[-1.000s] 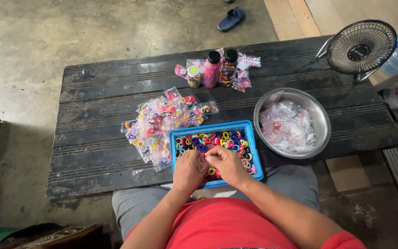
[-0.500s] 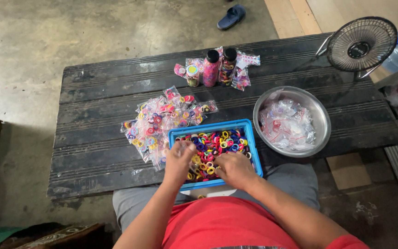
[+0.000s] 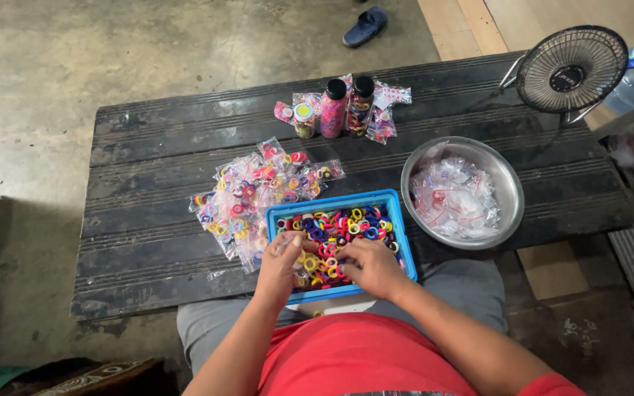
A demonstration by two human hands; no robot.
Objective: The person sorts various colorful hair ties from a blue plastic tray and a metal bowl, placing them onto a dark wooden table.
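Blue plastic tray (image 3: 401,233) of small coloured elastic rings (image 3: 339,229): lower centre | left hand (image 3: 282,262): pinching a small clear bag, drawn back toward the right since half a second ago | right hand (image 3: 370,265): curled, fingers down among rings, hold unclear | filled packets (image 3: 247,198): left of tray | steel bowl (image 3: 509,183) of empty bags: right.
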